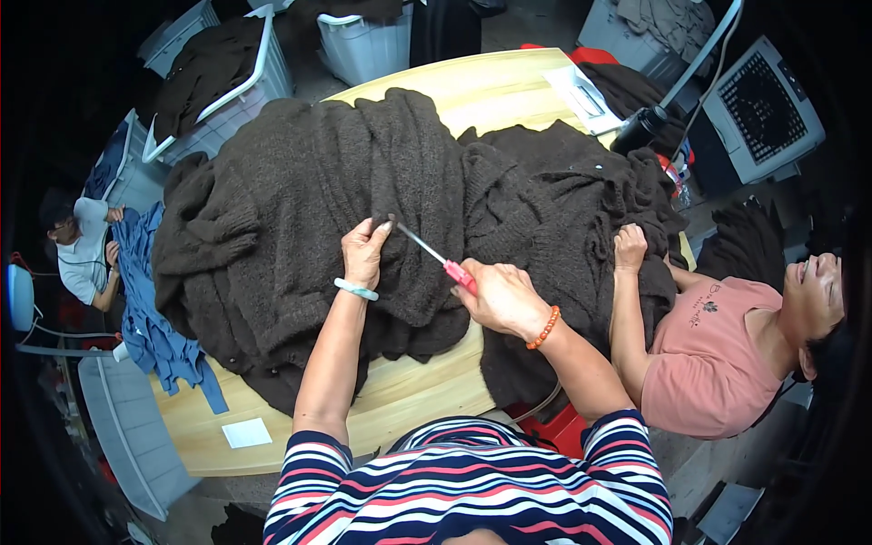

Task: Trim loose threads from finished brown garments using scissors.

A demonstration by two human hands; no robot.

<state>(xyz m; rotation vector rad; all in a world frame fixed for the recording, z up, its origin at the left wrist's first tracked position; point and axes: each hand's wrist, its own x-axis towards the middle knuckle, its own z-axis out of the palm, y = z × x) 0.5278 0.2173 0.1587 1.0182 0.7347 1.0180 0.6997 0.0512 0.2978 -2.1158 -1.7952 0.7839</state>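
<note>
A large heap of dark brown knitwear (pixel 282 191) covers the middle of the table. My left hand (pixel 363 250) is closed, pinching a bit of the knit between thumb and fingers. My right hand (pixel 504 295) grips a red-handled tool with a slim metal shaft (pixel 427 243). The shaft slants up to the left, and its tip reaches the knit close beside my left fingertips. Whether the tip is hooked, pointed or flat is too small to tell. Another brown knit pile (pixel 554 191) lies to the right of the heap.
A co-worker in a pink shirt (pixel 713 354) rests a fist on the right pile. At far left, a person in white (pixel 86 250) handles blue garments (pixel 150 291). Grey bins (pixel 259 91) stand behind the table (pixel 418 391). A white paper (pixel 247 433) lies at its front left.
</note>
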